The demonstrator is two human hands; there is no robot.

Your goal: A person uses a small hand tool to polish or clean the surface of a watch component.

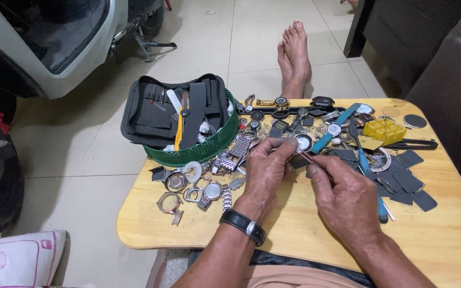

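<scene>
Left hand: fingers pressed together around a small round watch case, pinching it at the fingertips; a black wristwatch sits on this wrist.
Right hand: fingers pinched on thin metal tweezers, whose tip points up-left and meets the left fingertips.
Watch case: held just above the wooden worktop, between the two sets of fingertips, at the near edge of the pile of parts.
Left of the fingers: loose watch cases and metal bracelets lie scattered on the worktop.
Beyond the fingers, to the left: a green basket holds a black tool pouch.
Right of the fingers: dark flat pieces lie spread out, with a blue-handled tool just past the right hand.
Far right of the fingers: a yellow block and black pliers.
Past the worktop: bare feet rest on the tiled floor.
</scene>
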